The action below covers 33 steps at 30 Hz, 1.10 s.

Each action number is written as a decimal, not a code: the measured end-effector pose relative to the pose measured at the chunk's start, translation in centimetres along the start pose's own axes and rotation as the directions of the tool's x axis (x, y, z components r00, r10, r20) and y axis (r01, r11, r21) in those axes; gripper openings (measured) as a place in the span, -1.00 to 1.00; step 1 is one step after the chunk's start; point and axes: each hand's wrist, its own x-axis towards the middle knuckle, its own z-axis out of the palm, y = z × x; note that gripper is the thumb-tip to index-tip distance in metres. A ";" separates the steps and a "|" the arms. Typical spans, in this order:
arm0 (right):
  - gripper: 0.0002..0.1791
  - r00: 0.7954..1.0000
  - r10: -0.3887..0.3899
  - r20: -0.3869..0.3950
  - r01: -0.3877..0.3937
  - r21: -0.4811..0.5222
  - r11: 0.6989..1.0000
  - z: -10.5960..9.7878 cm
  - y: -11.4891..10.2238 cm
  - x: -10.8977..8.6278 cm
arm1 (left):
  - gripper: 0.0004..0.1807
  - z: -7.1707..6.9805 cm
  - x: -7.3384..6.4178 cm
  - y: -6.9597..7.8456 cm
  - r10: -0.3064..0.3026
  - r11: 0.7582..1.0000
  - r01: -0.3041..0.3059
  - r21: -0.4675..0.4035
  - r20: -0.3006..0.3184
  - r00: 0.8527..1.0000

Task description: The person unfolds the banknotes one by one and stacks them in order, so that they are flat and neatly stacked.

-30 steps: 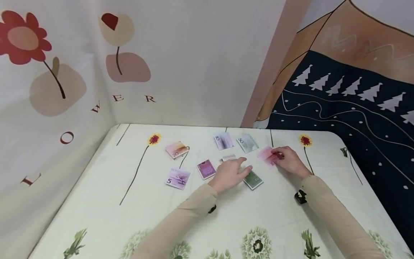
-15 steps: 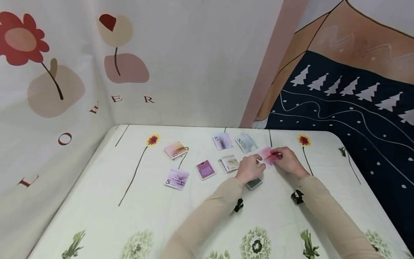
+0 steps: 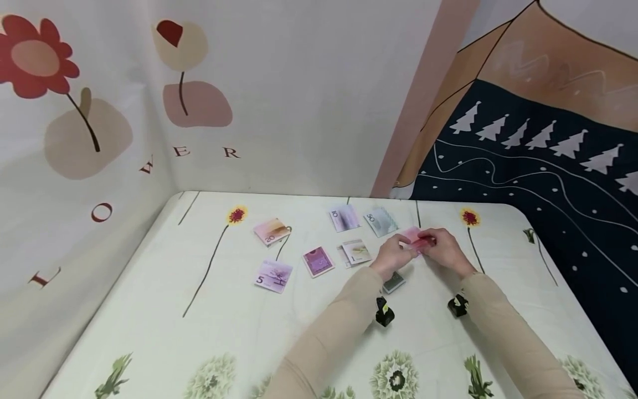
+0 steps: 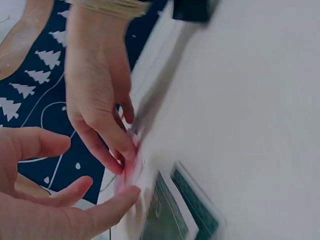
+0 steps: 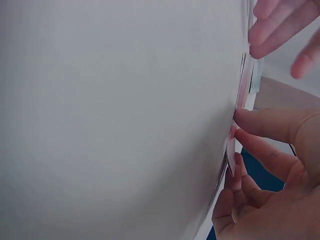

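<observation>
Near the right middle of the table lies a pink banknote (image 3: pixel 411 234); the right wrist view shows it edge-on. My right hand (image 3: pixel 445 249) pinches its near right edge between thumb and fingers. My left hand (image 3: pixel 394 257) is at the note's left side. In the left wrist view, the left thumb (image 4: pixel 117 205) reaches the pink note (image 4: pixel 131 172), while the other fingers stay spread apart from it. Partly hidden below the left hand is a green stack of notes (image 3: pixel 394 284), seen as two green pieces in the left wrist view.
Left of my hands lie a note marked 1 (image 3: pixel 356 252), a purple stack (image 3: pixel 318 261), a 5 note (image 3: pixel 273 275) and a 20 note (image 3: pixel 271 231). Behind them are a 10 note (image 3: pixel 344 218) and a 50 note (image 3: pixel 381 221). The tablecloth (image 3: pixel 224 332) has printed flowers.
My left hand has moved right, from over the 1 note to the pink banknote, uncovering the 1 note and partly covering the green stack. The right hand keeps pinching the pink banknote.
</observation>
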 end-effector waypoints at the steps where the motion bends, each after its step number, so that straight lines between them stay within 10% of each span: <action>1: -0.63 1.000 0.011 0.000 -0.011 0.001 1.000 0.0 0.0 0.0 | -0.72 0.1 0.0 0.0 -0.004 0.999 0.003 -0.037 -0.007 1.000; 12: -0.64 0.998 0.053 0.022 -0.053 0.024 0.998 0.2 0.4 -1.2 | -0.67 0.2 0.4 -1.4 -0.081 0.925 0.040 -0.378 -0.094 0.992; 33: -0.60 0.995 0.100 -0.009 -0.096 0.184 0.978 0.4 -0.9 -4.0 | -0.85 -0.8 0.7 -2.5 0.001 0.898 -0.056 -0.437 -0.125 0.992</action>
